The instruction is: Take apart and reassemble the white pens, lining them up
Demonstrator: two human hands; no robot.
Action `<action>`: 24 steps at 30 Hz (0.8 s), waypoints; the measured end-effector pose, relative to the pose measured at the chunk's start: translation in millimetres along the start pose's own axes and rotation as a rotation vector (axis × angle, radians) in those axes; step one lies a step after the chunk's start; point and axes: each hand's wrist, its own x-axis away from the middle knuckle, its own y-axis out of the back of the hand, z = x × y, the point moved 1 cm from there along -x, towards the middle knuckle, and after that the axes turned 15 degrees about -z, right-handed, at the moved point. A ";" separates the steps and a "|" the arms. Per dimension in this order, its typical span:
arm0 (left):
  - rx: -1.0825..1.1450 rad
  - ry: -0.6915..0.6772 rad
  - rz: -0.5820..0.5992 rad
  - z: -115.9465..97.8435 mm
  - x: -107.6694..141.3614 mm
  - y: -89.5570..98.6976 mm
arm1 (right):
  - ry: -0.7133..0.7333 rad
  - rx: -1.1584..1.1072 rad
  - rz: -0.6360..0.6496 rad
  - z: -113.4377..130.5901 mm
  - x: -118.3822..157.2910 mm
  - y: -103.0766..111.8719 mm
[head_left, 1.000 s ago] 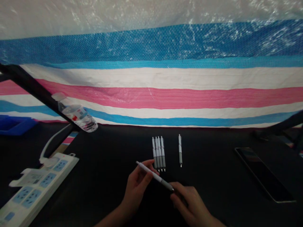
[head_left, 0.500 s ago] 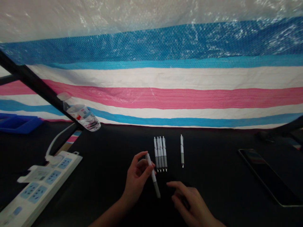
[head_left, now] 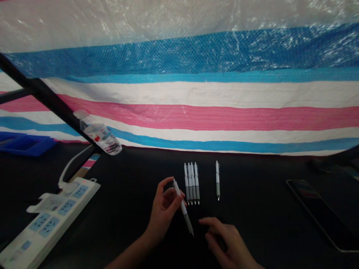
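My left hand (head_left: 164,205) is closed on a white and grey click pen (head_left: 183,205), holding it between thumb and fingers above the black table. Its index fingertip rests at the pen's top end. The pen slants, with its grey grip and thin tip pointing down and to the right. My right hand (head_left: 227,239) is just right of that tip, apart from it. Its index finger reaches out while the other fingers curl; I see nothing held. Beyond my hands several matching pens (head_left: 192,183) lie side by side, tips toward me. One more pen (head_left: 218,180) lies separately to their right.
At the left lies a white power strip (head_left: 53,220) with a plugged-in cable. A clear water bottle (head_left: 103,136) leans behind a dark frame bar (head_left: 53,101). Blue trays (head_left: 36,145) stand far left. A phone (head_left: 319,213) lies at the right. A striped sheet (head_left: 196,93) hangs behind.
The view has shifted slightly, moving the table things a little right. The held pen has tilted a bit, and a thin point now shows at its tip. My hands have barely moved.
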 end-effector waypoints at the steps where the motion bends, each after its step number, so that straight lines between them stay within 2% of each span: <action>1: -0.002 -0.001 -0.001 -0.3 -0.2 -0.3 | 0.004 0.002 -0.001 -0.6 0.0 -0.1; 8: 0.032 0.023 0.008 -1.5 -1.0 -0.4 | 0.036 -0.013 0.028 -8.0 0.4 -3.1; 18: 0.061 0.055 0.027 -2.1 -0.6 -3.8 | 0.014 -0.052 -0.062 -28.4 9.5 -18.1; 22: -0.003 0.057 0.097 -9.9 -6.7 -6.4 | 0.013 -0.051 -0.075 -35.1 9.8 -21.5; 24: -0.079 0.015 0.149 -14.6 -16.2 -6.2 | 0.026 -0.066 -0.075 -36.0 9.7 -22.3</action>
